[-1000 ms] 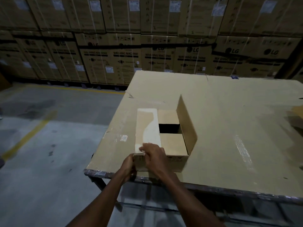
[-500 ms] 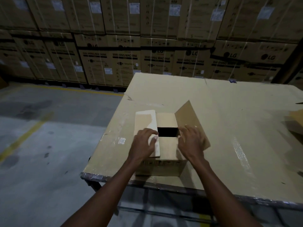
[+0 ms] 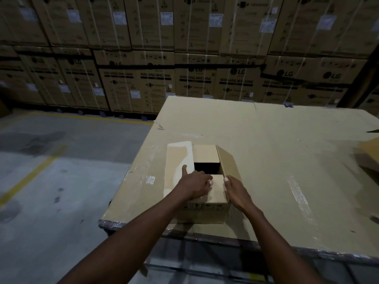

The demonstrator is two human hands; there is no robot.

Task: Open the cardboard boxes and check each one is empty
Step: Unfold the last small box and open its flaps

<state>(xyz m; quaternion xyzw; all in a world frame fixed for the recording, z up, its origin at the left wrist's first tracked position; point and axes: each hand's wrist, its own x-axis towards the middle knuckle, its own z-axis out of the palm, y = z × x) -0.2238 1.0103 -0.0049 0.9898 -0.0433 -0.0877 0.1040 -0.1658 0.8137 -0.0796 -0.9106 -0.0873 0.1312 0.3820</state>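
Since 0.5 s ago: right flap swung from splayed outward to near upright; left hand slid from the left flap onto the near inner flap. Cardboard box sits at the near edge of the cardboard-covered table. Left hand flat, fingers together, thumb spread. Right hand grips the right flap's near edge. Interior dark.

The stacked cartons behind read "LG" and "WASHING MACHINE".
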